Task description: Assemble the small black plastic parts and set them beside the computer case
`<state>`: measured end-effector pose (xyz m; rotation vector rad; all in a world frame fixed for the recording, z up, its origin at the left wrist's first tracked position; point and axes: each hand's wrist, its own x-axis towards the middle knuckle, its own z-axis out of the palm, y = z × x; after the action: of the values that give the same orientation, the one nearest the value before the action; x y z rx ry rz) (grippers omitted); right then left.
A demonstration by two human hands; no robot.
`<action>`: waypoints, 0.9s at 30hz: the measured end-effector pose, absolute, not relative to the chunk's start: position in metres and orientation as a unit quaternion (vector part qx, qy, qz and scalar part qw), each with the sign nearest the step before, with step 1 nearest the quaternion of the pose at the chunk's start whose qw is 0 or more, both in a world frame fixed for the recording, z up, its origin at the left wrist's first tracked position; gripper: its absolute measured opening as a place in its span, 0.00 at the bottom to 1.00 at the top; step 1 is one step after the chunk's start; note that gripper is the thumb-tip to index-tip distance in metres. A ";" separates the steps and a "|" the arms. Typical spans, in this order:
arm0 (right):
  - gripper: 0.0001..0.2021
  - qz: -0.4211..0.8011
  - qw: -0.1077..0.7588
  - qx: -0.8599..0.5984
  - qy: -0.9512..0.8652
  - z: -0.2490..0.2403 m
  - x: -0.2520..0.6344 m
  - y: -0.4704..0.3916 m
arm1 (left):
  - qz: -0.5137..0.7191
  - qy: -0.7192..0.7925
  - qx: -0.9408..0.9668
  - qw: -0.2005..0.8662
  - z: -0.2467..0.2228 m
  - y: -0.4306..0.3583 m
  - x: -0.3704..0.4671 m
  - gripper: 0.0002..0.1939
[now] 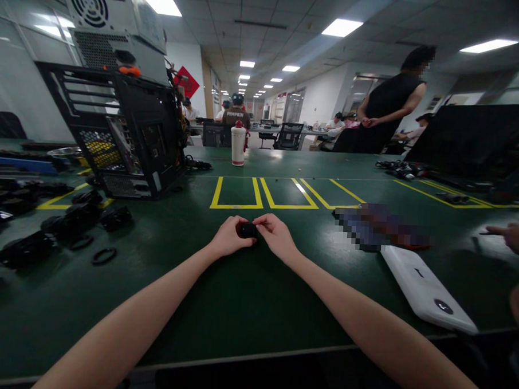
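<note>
**Black part held and being worked**

The black part sits between the two hands over the near middle of the desk, just short of the yellow-taped boxes. The left hand's grip is curled around it, thumb along the near side. The right hand's grip is narrowed to a pinch at its right edge; whether a smaller piece is caught between those fingertips is too small to tell.

As to progress, picking up the part is done and the handling of it looks to be under way. It has not been set down. Whether anything has been fitted to it or taken off cannot be told, since the fingers cover most of it.

Well apart on the left side of the desk lie more loose parts, all black, in a loose spread, with a ring lying flat by itself nearest the hands. No hand touches any of them. If these belong to the same work, much of it seems to be left; the frame does not settle that.
</note>
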<state>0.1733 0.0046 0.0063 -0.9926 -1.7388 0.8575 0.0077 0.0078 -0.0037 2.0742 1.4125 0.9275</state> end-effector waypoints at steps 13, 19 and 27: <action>0.17 0.421 0.451 -0.391 -0.683 -0.001 0.167 0.005 | 0.358 0.516 0.749 0.210 -0.007 0.009 0.010 0.24; 0.16 0.407 0.463 -0.391 -0.684 0.007 0.169 -0.002 | 0.351 0.514 0.755 0.207 -0.007 0.009 0.008 0.24; 0.13 0.408 0.525 -0.386 -0.639 0.001 0.170 0.007 | 0.349 0.517 0.754 0.207 -0.008 0.010 0.008 0.26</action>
<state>0.1699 0.0066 0.0010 -0.9241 -1.5288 0.9761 0.0077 0.0105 -0.0085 2.0991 1.4406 0.9723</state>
